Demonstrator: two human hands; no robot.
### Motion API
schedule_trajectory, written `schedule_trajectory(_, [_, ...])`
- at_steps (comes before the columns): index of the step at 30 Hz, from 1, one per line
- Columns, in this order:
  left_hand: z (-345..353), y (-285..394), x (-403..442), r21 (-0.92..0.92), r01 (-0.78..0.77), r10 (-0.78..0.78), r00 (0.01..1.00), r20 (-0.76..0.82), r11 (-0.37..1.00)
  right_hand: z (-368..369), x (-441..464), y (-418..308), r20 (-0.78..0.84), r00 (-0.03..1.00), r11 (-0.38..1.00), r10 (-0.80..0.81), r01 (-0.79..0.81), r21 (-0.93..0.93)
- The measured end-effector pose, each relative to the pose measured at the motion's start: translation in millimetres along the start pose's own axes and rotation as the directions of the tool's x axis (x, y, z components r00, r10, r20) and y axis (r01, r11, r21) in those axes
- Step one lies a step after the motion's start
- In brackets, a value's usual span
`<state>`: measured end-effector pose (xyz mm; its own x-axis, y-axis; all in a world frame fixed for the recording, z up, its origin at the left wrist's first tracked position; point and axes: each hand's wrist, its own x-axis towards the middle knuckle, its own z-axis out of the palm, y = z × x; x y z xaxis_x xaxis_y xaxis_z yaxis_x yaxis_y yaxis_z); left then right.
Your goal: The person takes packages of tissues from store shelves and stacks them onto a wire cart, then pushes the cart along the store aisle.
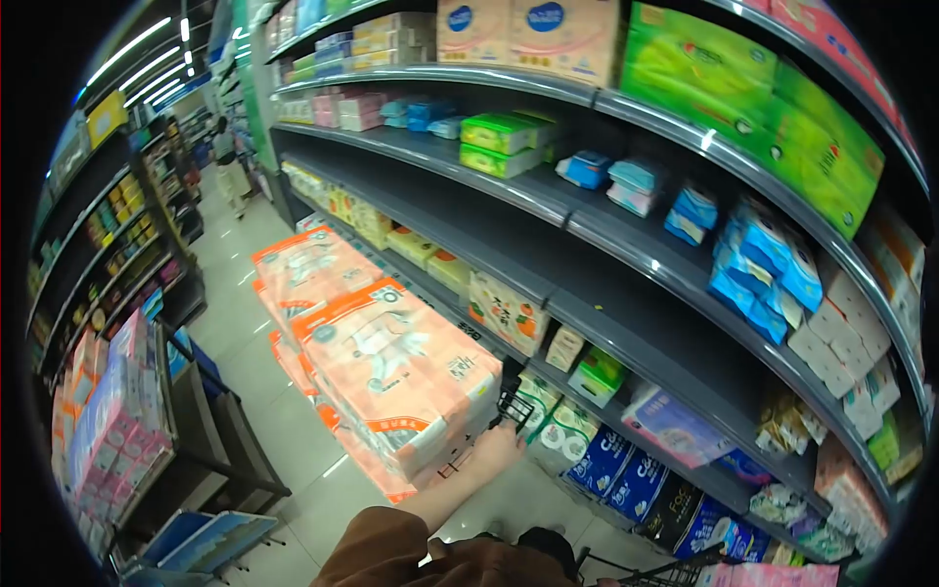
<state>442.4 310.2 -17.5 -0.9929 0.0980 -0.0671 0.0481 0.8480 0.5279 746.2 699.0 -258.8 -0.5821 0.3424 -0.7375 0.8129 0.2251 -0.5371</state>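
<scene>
Stacked orange-and-pink tissue packs (391, 367) stand in front of me, beside the shelving. My right hand (499, 448) reaches from a brown sleeve to the near right corner of the stack, its fingers closed round a black, grid-like piece (514, 406). Whether that piece is joined to a cart or basket under the packs cannot be made out. Only a small bit of skin, perhaps my left hand, shows at the bottom edge near a black wire cart (665, 572); its fingers are hidden.
Long grey shelves (430, 147) with green tissue packs (504, 142) and blue packs run along the right. A display rack (201, 440) with pink packs stands at the left. Up the tiled aisle a person (225, 161) is standing. Blue rolls packs (606, 470) fill the low shelf.
</scene>
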Motion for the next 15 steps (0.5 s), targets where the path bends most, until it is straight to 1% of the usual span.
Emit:
schedule_trajectory(5, [6.2, -5.3, 1.1, 0.015, -0.021, 0.022, 0.999, -0.039, 1.0, 6.8, 18.5, -9.8, 0.028, 0.999, 1.0, 0.018, -0.018, 0.006])
schedule_trajectory(9, [8.1, -7.6, 2.3, 0.019, -0.023, 0.024, 0.999, -0.041, 1.0, 7.1, 26.6, -9.3, 0.03, 0.999, 1.0, 0.024, -0.024, 0.018])
schedule_trajectory(14, [7.9, -8.4, 1.7, 0.005, -0.048, 0.049, 0.997, -0.059, 0.999, 3.7, 33.0, 5.9, 0.023, 1.0, 0.998, 0.001, -0.003, 0.055])
schedule_trajectory(15, [6.1, -8.6, 0.7, -0.002, -0.031, 0.031, 0.998, -0.055, 1.0, 2.4, 39.4, 15.1, 0.025, 1.0, 0.997, -0.019, 0.017, 0.078])
